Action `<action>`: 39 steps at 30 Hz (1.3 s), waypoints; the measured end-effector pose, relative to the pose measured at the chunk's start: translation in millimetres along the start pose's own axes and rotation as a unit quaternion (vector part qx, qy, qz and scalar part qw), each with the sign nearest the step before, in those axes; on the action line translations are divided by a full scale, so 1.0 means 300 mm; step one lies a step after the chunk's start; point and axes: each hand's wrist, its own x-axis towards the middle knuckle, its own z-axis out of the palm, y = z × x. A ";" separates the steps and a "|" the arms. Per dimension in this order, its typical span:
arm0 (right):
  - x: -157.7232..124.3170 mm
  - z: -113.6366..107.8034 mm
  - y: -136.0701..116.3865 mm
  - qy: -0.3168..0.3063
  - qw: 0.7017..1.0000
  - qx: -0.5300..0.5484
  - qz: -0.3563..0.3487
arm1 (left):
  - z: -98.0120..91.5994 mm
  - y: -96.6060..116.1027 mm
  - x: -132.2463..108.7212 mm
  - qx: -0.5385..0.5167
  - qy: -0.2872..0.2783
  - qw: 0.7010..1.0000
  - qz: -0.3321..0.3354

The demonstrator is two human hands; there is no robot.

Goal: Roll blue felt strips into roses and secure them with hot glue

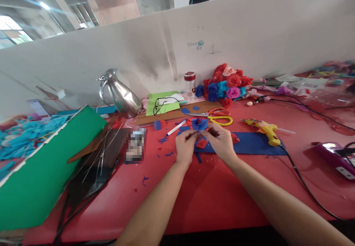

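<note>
Both of my hands pinch a blue paper flower (199, 124) with a red bit at its centre, held just above the table. My left hand (185, 145) grips its base from the left, fingers closed. From the right, my right hand (221, 139) pinches the flower too. Beneath them lie a red and blue paper piece (202, 143) and a long blue paper strip (255, 143). Scissors (222, 119) with yellow and red handles rest just behind my right hand. A white marker (176, 127) lies behind my left hand, among blue paper scraps (163, 140).
A yellow glue gun (264, 129) lies at right, its cord running past a purple power strip (337, 159). Behind stand a steel jug (120, 94), a glass jar (190, 84) and a heap of paper roses (224, 83). A green board (52, 172) leans at left.
</note>
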 end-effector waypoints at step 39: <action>0.004 0.003 -0.036 -0.030 0.994 0.100 0.035 | 0.000 0.013 -0.011 0.059 -0.054 0.997 0.025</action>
